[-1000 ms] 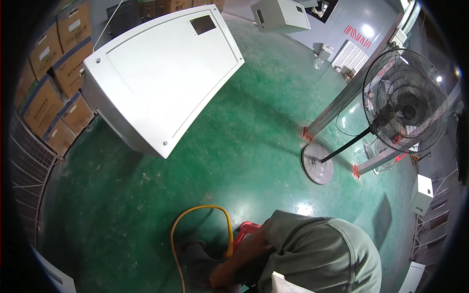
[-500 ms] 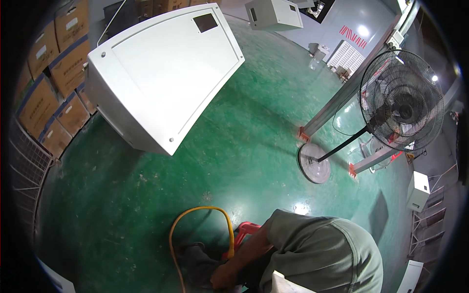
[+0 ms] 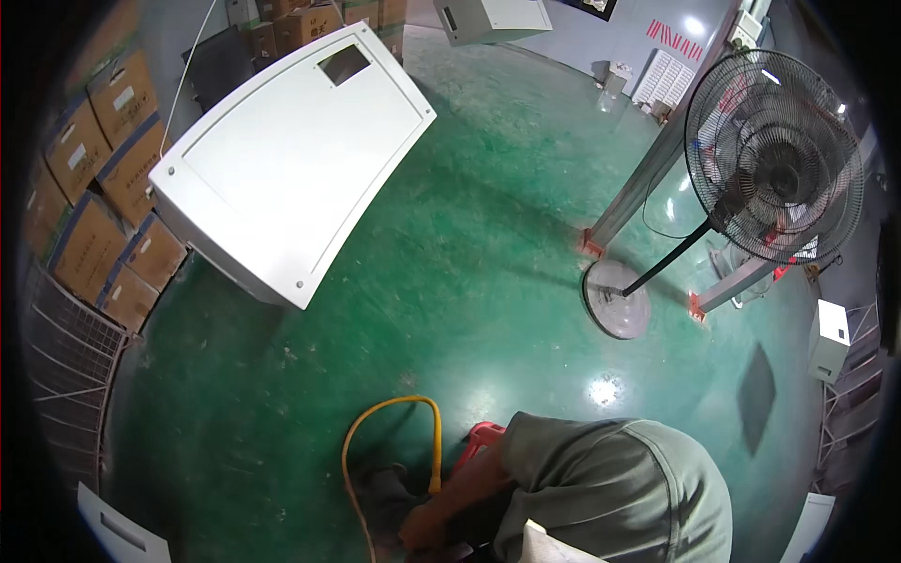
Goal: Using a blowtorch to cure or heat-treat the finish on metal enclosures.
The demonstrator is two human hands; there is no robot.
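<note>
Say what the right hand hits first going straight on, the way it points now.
Probably the dark trouser leg, at the picture's lower left, where the right hand points. Depth is unclear there, so it might pass above it; the line soon leaves the picture.

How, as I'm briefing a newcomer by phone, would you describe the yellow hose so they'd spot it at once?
From the big white box at upper left, go down the green floor to the picture's lower edge, left of the grey-green sleeve. There a yellow hose arches in an upside-down U; its colour and curve set it apart from the red object beside it.
</note>
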